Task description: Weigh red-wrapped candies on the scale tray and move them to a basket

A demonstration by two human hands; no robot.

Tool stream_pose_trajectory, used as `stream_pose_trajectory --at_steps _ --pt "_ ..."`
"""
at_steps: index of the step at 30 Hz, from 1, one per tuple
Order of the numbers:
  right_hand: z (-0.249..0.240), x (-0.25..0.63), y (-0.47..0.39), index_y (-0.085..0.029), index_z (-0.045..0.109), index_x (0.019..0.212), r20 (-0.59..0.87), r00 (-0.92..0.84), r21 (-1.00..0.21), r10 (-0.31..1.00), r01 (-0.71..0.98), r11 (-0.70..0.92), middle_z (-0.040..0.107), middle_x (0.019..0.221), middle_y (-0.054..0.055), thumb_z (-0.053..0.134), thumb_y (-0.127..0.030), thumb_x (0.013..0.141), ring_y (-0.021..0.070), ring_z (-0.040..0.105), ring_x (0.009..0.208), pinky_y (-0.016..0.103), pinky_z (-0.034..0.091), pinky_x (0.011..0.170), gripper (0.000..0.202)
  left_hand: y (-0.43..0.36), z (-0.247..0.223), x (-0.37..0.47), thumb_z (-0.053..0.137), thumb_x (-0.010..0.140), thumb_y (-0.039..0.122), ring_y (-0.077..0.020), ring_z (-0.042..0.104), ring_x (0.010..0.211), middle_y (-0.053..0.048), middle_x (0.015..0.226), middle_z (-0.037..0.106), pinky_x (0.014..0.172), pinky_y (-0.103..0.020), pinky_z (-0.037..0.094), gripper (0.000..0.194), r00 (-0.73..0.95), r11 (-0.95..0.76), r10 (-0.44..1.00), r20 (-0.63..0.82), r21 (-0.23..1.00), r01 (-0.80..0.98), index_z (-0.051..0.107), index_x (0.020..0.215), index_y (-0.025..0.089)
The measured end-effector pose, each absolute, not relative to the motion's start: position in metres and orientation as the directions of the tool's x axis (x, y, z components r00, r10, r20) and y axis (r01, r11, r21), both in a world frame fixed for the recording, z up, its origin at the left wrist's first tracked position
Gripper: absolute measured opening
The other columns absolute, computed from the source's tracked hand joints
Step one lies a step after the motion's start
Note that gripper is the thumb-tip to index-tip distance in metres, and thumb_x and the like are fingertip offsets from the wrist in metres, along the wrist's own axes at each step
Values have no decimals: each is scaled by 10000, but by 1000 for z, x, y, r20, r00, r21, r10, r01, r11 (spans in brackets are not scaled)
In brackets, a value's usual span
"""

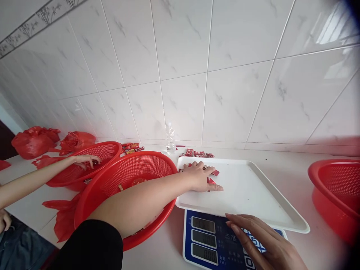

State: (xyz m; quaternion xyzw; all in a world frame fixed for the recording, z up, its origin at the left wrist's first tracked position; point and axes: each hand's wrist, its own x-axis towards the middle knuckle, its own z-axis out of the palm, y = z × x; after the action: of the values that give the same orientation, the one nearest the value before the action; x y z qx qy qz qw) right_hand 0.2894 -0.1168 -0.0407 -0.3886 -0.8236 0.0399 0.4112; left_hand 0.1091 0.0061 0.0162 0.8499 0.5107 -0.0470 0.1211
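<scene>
My left hand (pixel 198 176) reaches across a red basket (pixel 126 245) onto the white tray (pixel 242 183) of a weighing scale. Its fingers are spread over several small red packets (pixel 215 172), partly hiding them. Whether it grips any of them I cannot tell. Over the scale's blue panel (pixel 222 243), which has three displays, is my right hand (pixel 264 240). Its fingers are stretched out, close to the tray's near edge, with nothing seen in them. Under my left forearm, the basket holds a few small items that are mostly hidden.
Another person's hand (pixel 87 161) reaches into a second red basket (pixel 109 150) at left. Red plastic bags (pixel 35 142) stand further left. Along the wall are wrapped packets (pixel 132 147), more red packets (pixel 198 153) and a clear bottle (pixel 170 138). Another red basket (pixel 332 202) stands right.
</scene>
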Motion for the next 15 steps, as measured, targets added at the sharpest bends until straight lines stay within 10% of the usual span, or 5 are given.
stream_pose_trajectory --at_steps 5,15 --pt "-29 282 -122 -229 662 1024 662 -321 -421 677 588 691 730 883 49 470 -319 919 161 705 760 209 575 634 237 10 11 106 425 847 555 -323 486 1093 -125 1146 523 816 -451 442 422 526 -517 850 -23 157 841 558 1118 261" --pt "-32 279 -122 -246 659 1000 655 -244 -496 715 575 651 723 871 38 449 -317 928 156 696 760 228 568 639 233 35 19 104 618 766 328 -120 583 578 4 685 631 510 -216 447 152 293 -291 948 126 716 635 600 780 177"
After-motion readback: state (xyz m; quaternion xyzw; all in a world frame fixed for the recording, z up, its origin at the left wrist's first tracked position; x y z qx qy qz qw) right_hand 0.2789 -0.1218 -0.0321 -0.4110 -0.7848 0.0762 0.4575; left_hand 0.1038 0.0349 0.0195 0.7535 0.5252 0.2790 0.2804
